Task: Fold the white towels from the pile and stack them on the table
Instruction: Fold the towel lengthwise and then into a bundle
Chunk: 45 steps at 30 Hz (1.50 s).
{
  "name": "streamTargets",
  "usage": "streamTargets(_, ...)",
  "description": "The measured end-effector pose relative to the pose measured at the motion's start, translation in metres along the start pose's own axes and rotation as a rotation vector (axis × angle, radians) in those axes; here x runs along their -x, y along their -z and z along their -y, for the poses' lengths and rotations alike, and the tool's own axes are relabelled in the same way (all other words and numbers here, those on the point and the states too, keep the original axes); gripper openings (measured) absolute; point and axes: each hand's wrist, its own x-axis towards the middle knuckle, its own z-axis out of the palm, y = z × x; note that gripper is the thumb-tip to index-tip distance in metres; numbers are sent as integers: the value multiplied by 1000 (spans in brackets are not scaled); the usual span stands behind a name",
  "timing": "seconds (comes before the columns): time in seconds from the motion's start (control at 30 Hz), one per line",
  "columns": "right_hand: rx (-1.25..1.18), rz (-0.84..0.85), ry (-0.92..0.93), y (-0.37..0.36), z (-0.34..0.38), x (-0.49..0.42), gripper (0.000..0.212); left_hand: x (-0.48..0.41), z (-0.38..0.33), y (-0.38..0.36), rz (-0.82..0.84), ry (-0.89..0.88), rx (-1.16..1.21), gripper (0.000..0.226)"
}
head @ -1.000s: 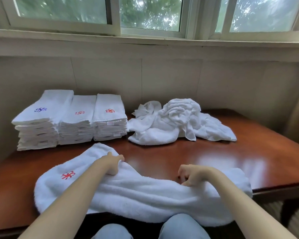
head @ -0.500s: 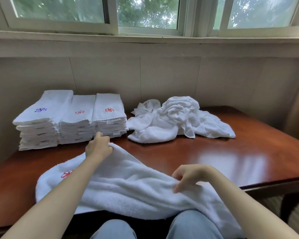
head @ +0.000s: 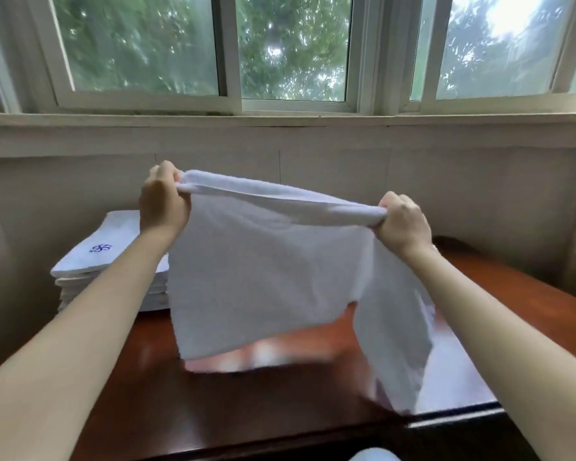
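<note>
towel up off the table, stretched between both hands

both hands have come up from the tabletop since half a second ago and taken the white terry towel [head: 270,271] with them. it lay spread along the near edge then; now it hangs in the air in front of the wall.

left hand [head: 163,204] grips the upper left corner, fingers curled tight round the bunched edge, back of the hand to the camera. right hand [head: 401,221] grips the upper right end the same way, sitting a little lower than the left. the top edge runs taut between the two fists, rolled into a thick ridge. one layer drops as a broad flat panel. a longer flap hangs under the right hand, its tip down near the table's near right edge and blurred.

stack of folded white towels [head: 90,261] sits at the back left of the table, near the wall. the top one carries a small blue embroidered flower mark [head: 100,248]. the stack's right side is hidden behind the left forearm and the held towel.

dark red-brown polished wooden table [head: 246,410] is glossy, with a pale pink smeared reflection under the towel. behind it is a cream panelled wall [head: 479,194] and a wide sill. above that, a white-framed sliding window [head: 233,51] shows green foliage outside. pale blue fabric of a knee [head: 374,455] shows at the bottom edge.
</note>
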Motion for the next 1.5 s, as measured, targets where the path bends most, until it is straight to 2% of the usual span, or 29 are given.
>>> streamTargets(0.07,94,-222,119,4,6,0,11,-1,-2,15,-90,-27,-39,11)
streamTargets(0.1,112,-274,176,4,7,7,11,4,1,23,-103,-43,-85,11)
streamTargets(0.17,102,-197,287,-3,-4,33,18,30,15,38,-22,-100,-201,11)
streamTargets(0.2,89,-24,306,-8,-13,51,24,47,22,46,108,-101,-281,13)
streamTargets(0.23,93,256,264,-11,-21,70,33,67,30,54,329,-58,-413,13)
streamTargets(0.3,158,904,107,-17,-35,105,42,105,43,67,970,68,-748,20)
streamTargets(0.33,176,1163,62,-21,-39,119,38,121,50,70,1295,157,-864,35)
streamTargets(0.37,161,1316,40,-27,-41,131,31,137,55,71,1579,267,-901,48)
streamTargets(0.4,127,1342,32,-34,-40,140,23,151,58,68,1762,329,-912,55)
streamTargets(0.43,86,1256,25,-42,-38,147,19,163,62,61,1791,305,-903,54)
streamTargets(0.47,67,1088,21,-52,-36,152,18,174,64,54,1694,245,-853,50)
streamTargets(0.5,75,913,23,-62,-33,156,19,185,68,43,1528,200,-751,46)
streamTargets(0.57,124,725,38,-80,-26,166,24,208,70,24,1261,184,-503,46)
streamTargets(0.63,165,784,51,-96,-25,182,33,230,75,13,1177,181,-436,53)
streamTargets(0.77,289,877,31,-116,-38,203,44,255,102,12,1014,253,-639,63)
streamTargets(0.9,322,1021,-86,-124,-40,193,59,243,104,17,1018,427,-795,65)
streamTargets(1.0,290,1082,-47,-132,-24,184,62,225,93,13,1077,406,-1016,38)
streamTargets(1.07,243,1093,35,-138,-11,182,63,215,81,-3,1111,372,-1042,39)
streamTargets(1.13,166,1074,147,-142,-2,184,61,222,67,-33,1070,243,-824,38)
streamTargets(1.2,-11,998,162,-142,-3,187,59,238,49,-62,1064,140,-484,44)
streamTargets(1.23,-110,947,103,-139,-7,188,59,247,41,-72,1116,157,-388,50)
streamTargets(1.3,-143,844,-65,-130,-24,187,60,258,37,-89,1190,233,-419,58)
streamTargets(1.4,169,890,-288,-113,-59,182,66,260,40,-100,1167,370,-503,68)
streamTargets(1.5,308,929,-471,-96,-79,178,73,254,33,-104,1158,487,-524,72)
